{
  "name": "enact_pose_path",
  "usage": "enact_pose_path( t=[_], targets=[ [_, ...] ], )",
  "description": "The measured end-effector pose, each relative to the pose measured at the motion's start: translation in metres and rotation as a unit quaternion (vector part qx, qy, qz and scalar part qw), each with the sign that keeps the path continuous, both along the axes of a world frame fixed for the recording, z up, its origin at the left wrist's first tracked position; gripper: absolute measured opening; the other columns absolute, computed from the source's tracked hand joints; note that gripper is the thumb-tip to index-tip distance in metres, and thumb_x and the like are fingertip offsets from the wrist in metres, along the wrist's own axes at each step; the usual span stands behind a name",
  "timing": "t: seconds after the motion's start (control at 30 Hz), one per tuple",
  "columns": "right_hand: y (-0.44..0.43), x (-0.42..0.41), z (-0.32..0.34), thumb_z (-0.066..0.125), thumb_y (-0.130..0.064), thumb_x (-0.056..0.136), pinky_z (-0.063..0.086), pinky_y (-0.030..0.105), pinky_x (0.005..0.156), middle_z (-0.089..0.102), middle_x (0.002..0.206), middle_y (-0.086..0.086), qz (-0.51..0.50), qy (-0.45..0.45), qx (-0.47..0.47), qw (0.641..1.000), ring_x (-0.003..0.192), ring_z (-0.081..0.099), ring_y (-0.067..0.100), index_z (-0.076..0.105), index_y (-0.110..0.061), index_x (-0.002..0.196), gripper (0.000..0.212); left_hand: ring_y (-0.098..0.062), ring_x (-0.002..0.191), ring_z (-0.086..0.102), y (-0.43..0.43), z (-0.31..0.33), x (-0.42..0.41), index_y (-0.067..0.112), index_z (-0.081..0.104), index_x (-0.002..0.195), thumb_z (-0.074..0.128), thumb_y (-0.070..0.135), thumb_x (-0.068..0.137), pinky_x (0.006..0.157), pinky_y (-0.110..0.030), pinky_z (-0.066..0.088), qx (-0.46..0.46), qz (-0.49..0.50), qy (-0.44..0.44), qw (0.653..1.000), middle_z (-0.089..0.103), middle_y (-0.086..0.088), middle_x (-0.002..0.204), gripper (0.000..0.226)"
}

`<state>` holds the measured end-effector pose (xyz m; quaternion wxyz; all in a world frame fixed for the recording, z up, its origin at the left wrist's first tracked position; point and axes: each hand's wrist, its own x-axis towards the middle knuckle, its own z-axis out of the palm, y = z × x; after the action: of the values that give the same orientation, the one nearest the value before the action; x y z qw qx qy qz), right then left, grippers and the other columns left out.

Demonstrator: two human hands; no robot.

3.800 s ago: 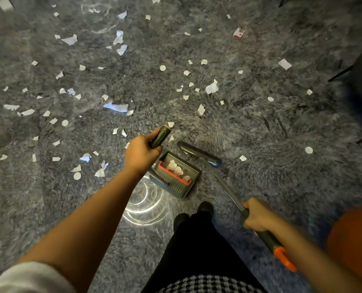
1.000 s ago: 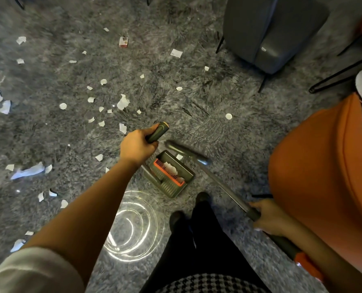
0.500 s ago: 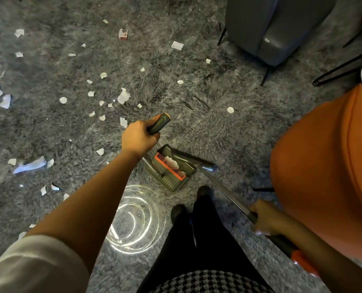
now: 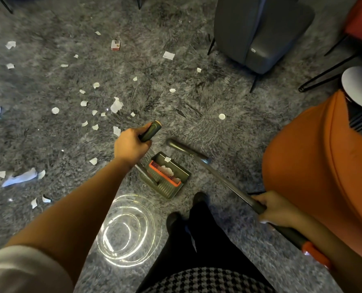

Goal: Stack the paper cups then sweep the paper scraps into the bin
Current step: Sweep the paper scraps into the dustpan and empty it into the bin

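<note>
Orange chair [image 4: 315, 166] cut off at rt edge.

Dustpan [image 4: 184, 174]: olive-green tray with an orange comb strip, sitting on the grey carpet [image 4: 197, 98], its long handle tilted up and gripped near the top by the left hand [image 4: 131, 145]. White paper scraps [image 4: 168, 171] lie inside the tray. Broom [image 4: 218, 176]: dark head just beyond the tray's far edge, shaft slanting back to the right hand [image 4: 278, 210]. Loose scraps [image 4: 116, 105] lie scattered on the carpet, mostly left of and beyond the tray.
</note>
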<state>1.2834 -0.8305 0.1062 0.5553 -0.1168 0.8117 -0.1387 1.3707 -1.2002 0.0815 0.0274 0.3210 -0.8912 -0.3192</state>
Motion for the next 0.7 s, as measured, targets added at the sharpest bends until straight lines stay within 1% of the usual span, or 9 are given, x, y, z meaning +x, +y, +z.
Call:
enact_pose_path(
  t=[0.17,0.27,0.33,0.37,0.47,0.53,0.6,0.67,0.7],
  targets=[
    [0.006,-0.029,-0.008,0.06,0.016,0.078,0.047,0.029,0.047,0.063,0.079,0.021,-0.102,0.02,-0.022,0.994,0.041,0.055,0.017,0.05,-0.006,0.134,0.062,-0.026,0.078,0.063,0.003,0.005,-0.021,0.034,0.055,0.131,0.066,0.021,0.083,0.06,-0.027,0.04,0.003,0.033,0.005,0.999,0.071,-0.007,0.094,0.051],
    [0.001,-0.052,-0.01,0.059,0.018,0.078,0.046,0.03,0.045,0.063,0.093,0.033,-0.153,0.037,-0.025,0.987,0.04,0.054,0.018,0.05,-0.002,0.133,0.06,-0.027,0.078,0.063,0.001,0.006,-0.044,0.032,0.056,0.13,0.067,0.02,0.083,0.059,-0.027,0.04,0.013,0.029,0.016,0.999,0.071,-0.008,0.095,0.049],
    [-0.002,-0.07,-0.011,0.059,0.018,0.078,0.044,0.029,0.041,0.062,0.097,0.036,-0.181,0.054,-0.024,0.982,0.04,0.053,0.021,0.051,0.002,0.13,0.056,-0.028,0.081,0.064,-0.002,0.006,-0.063,0.032,0.057,0.13,0.066,0.021,0.083,0.06,-0.028,0.042,0.017,0.021,0.015,1.0,0.071,-0.009,0.095,0.049],
    [-0.003,-0.081,-0.011,0.058,0.018,0.078,0.043,0.026,0.038,0.064,0.093,0.035,-0.196,0.064,-0.02,0.978,0.041,0.052,0.022,0.051,0.003,0.129,0.054,-0.028,0.083,0.065,-0.003,0.006,-0.074,0.033,0.057,0.13,0.066,0.021,0.083,0.062,-0.029,0.044,0.017,0.019,0.014,1.0,0.071,-0.008,0.096,0.049],
    [-0.006,-0.118,-0.013,0.058,0.016,0.079,0.038,0.02,0.031,0.061,0.06,0.016,-0.246,0.081,-0.002,0.966,0.034,0.052,0.018,0.049,0.003,0.132,0.055,-0.032,0.089,0.065,-0.006,0.004,-0.109,0.034,0.057,0.129,0.067,0.021,0.082,0.067,-0.034,0.049,0.009,0.002,0.012,1.0,0.071,-0.011,0.098,0.05],
    [-0.01,-0.148,-0.017,0.06,0.013,0.08,0.04,0.022,0.033,0.056,0.057,0.014,-0.264,0.094,0.013,0.96,0.034,0.053,0.018,0.046,0.0,0.135,0.058,-0.032,0.091,0.065,-0.01,0.004,-0.136,0.033,0.057,0.129,0.068,0.019,0.081,0.068,-0.034,0.049,0.001,-0.018,0.015,1.0,0.071,-0.011,0.1,0.051],
    [-0.015,-0.178,-0.022,0.061,0.01,0.08,0.041,0.027,0.041,0.056,0.057,0.015,-0.271,0.1,0.026,0.957,0.043,0.053,0.025,0.047,-0.001,0.134,0.057,-0.031,0.093,0.066,-0.013,0.003,-0.163,0.031,0.058,0.128,0.068,0.017,0.08,0.071,-0.037,0.053,-0.003,-0.043,0.014,0.999,0.072,-0.01,0.102,0.051],
    [-0.02,-0.21,-0.027,0.062,0.008,0.08,0.044,0.031,0.048,0.057,0.058,0.016,-0.275,0.104,0.036,0.955,0.049,0.053,0.027,0.055,0.001,0.125,0.046,-0.029,0.096,0.066,-0.017,0.003,-0.192,0.03,0.059,0.128,0.069,0.017,0.08,0.074,-0.04,0.054,-0.003,-0.057,0.004,0.998,0.071,-0.008,0.106,0.05],
    [-0.023,-0.226,-0.029,0.062,0.007,0.079,0.048,0.034,0.053,0.058,0.058,0.016,-0.274,0.109,0.041,0.955,0.051,0.054,0.028,0.061,0.002,0.114,0.035,-0.028,0.098,0.066,-0.018,0.003,-0.206,0.03,0.06,0.127,0.069,0.017,0.08,0.076,-0.04,0.054,-0.002,-0.058,0.001,0.998,0.071,-0.007,0.108,0.05]
  ],
)
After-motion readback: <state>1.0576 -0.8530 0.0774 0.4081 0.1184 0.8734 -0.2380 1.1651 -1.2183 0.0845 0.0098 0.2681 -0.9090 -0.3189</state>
